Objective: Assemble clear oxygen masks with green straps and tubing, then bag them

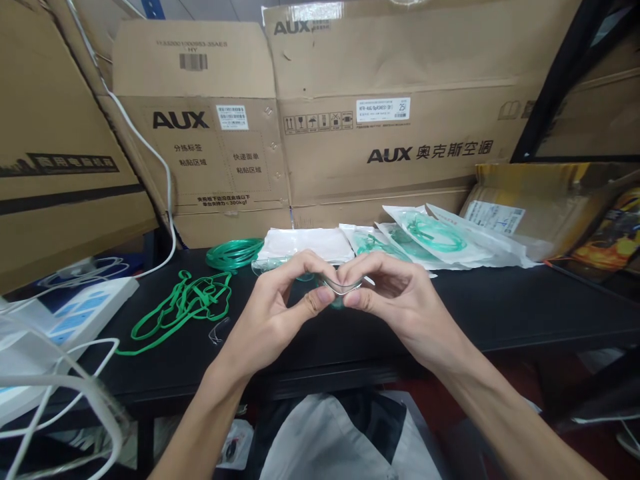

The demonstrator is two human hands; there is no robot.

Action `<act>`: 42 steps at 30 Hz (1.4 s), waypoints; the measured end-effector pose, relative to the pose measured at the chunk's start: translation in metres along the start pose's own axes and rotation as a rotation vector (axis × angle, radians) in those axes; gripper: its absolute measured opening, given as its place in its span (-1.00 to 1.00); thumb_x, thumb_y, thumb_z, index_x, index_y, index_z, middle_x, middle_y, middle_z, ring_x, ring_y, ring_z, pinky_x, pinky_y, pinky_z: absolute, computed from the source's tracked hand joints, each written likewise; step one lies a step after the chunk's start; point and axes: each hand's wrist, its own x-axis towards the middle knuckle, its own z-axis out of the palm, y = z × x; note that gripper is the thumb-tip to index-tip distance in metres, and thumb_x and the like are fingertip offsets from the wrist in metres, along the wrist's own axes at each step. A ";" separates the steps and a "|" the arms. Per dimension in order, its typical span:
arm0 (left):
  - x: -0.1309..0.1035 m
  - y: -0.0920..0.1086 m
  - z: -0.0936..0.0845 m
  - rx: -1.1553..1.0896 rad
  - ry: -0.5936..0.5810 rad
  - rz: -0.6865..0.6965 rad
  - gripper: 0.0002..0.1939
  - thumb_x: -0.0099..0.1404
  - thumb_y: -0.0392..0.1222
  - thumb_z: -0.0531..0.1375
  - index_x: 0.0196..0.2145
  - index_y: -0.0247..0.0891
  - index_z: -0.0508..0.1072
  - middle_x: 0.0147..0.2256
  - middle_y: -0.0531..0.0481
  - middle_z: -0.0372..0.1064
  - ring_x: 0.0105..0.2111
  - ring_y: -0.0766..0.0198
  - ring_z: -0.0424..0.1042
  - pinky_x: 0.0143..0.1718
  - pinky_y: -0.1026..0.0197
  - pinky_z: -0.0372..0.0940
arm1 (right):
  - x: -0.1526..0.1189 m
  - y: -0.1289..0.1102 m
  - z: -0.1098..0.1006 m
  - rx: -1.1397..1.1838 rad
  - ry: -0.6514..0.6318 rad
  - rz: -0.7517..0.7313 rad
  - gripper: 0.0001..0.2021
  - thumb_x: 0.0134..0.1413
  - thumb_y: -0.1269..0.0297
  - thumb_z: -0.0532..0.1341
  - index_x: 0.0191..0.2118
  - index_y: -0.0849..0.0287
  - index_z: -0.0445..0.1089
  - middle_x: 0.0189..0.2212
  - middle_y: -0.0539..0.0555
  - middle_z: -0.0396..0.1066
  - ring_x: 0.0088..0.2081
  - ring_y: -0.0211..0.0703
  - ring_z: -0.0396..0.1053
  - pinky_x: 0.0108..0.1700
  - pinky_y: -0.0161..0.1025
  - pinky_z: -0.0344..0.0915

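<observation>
A thin, shiny metal strip (pixel 343 288), bent in a shallow V, is pinched between my two hands above the black table. My left hand (pixel 280 303) grips its left part between thumb and curled fingers. On the right part, my right hand (pixel 395 293) does the same, and the fingertips of both hands nearly meet in the middle. Something clear and greenish shows just below the strip, mostly hidden by my fingers. Behind my left hand lies a clear plastic piece (pixel 267 265), partly covered.
Green elastic straps (pixel 193 303) lie tangled at left, with a coil of green tubing (pixel 233 253) behind. White sheets (pixel 310 243) and packaged green tubing (pixel 433 233) line the back. A white power strip (pixel 90 310) with cables is at far left. Cardboard (pixel 320 153) walls the rear.
</observation>
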 end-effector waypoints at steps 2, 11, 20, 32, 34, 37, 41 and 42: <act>0.000 0.000 0.000 -0.011 -0.005 -0.008 -0.95 0.43 -0.21 0.26 -0.25 -0.17 0.50 -0.25 0.08 0.38 -0.18 0.28 0.33 -0.11 0.24 0.16 | 0.000 0.000 0.000 -0.014 -0.004 -0.001 -0.88 0.11 0.46 0.42 -0.28 0.09 0.57 -0.29 -0.04 0.48 -0.17 -0.26 0.42 -0.07 -0.30 0.34; 0.000 0.000 -0.003 -0.034 -0.031 -0.027 -0.91 0.40 -0.16 0.28 -0.28 -0.19 0.51 -0.30 0.06 0.35 -0.23 0.25 0.33 -0.13 0.20 0.17 | 0.000 0.003 -0.001 -0.037 -0.040 0.008 -0.91 0.14 0.45 0.40 -0.30 0.11 0.56 -0.31 -0.04 0.48 -0.19 -0.27 0.41 -0.07 -0.29 0.32; 0.002 -0.007 0.001 -0.052 0.067 0.007 -0.91 0.40 -0.20 0.30 -0.14 -0.13 0.53 -0.15 0.03 0.41 -0.10 0.23 0.37 -0.04 0.21 0.21 | 0.002 0.008 0.000 -0.052 0.068 -0.110 -0.89 0.16 0.46 0.39 -0.26 0.08 0.55 -0.28 -0.04 0.49 -0.17 -0.26 0.44 -0.09 -0.30 0.37; 0.001 -0.001 0.002 0.012 0.001 -0.044 -0.88 0.49 -0.16 0.16 -0.24 -0.18 0.41 -0.24 0.04 0.32 -0.15 0.22 0.28 -0.02 0.19 0.12 | 0.002 0.010 -0.001 -0.202 0.005 -0.199 -0.89 0.20 0.46 0.36 -0.27 0.07 0.53 -0.30 -0.01 0.48 -0.18 -0.16 0.41 -0.08 -0.17 0.32; 0.001 -0.001 0.001 0.024 -0.006 -0.048 -0.88 0.49 -0.15 0.16 -0.25 -0.18 0.41 -0.24 0.03 0.32 -0.15 0.21 0.28 0.00 0.18 0.12 | 0.002 0.011 -0.001 -0.207 0.000 -0.210 -0.88 0.21 0.46 0.35 -0.27 0.07 0.53 -0.30 -0.01 0.48 -0.19 -0.16 0.41 -0.08 -0.17 0.32; 0.001 -0.003 -0.002 -0.009 -0.019 -0.040 -0.91 0.47 -0.16 0.19 -0.23 -0.17 0.45 -0.20 0.03 0.35 -0.12 0.21 0.31 0.00 0.19 0.15 | 0.001 0.011 0.000 -0.204 0.008 -0.200 -0.90 0.22 0.45 0.34 -0.27 0.08 0.52 -0.30 -0.01 0.47 -0.18 -0.17 0.41 -0.08 -0.19 0.31; 0.000 -0.006 -0.009 -0.045 -0.025 -0.012 -0.90 0.48 -0.17 0.20 -0.20 -0.15 0.52 -0.17 0.03 0.41 -0.05 0.22 0.37 0.02 0.23 0.19 | 0.000 0.008 0.001 -0.180 0.026 -0.160 -0.93 0.22 0.41 0.35 -0.27 0.08 0.51 -0.30 -0.02 0.46 -0.16 -0.21 0.41 -0.06 -0.24 0.33; 0.000 -0.007 -0.010 -0.030 -0.021 -0.012 -0.88 0.49 -0.17 0.19 -0.20 -0.14 0.54 -0.18 0.03 0.42 -0.05 0.22 0.38 0.03 0.23 0.20 | 0.000 0.008 0.001 -0.171 0.025 -0.152 -0.93 0.22 0.41 0.35 -0.26 0.09 0.51 -0.30 -0.02 0.46 -0.16 -0.21 0.41 -0.05 -0.25 0.33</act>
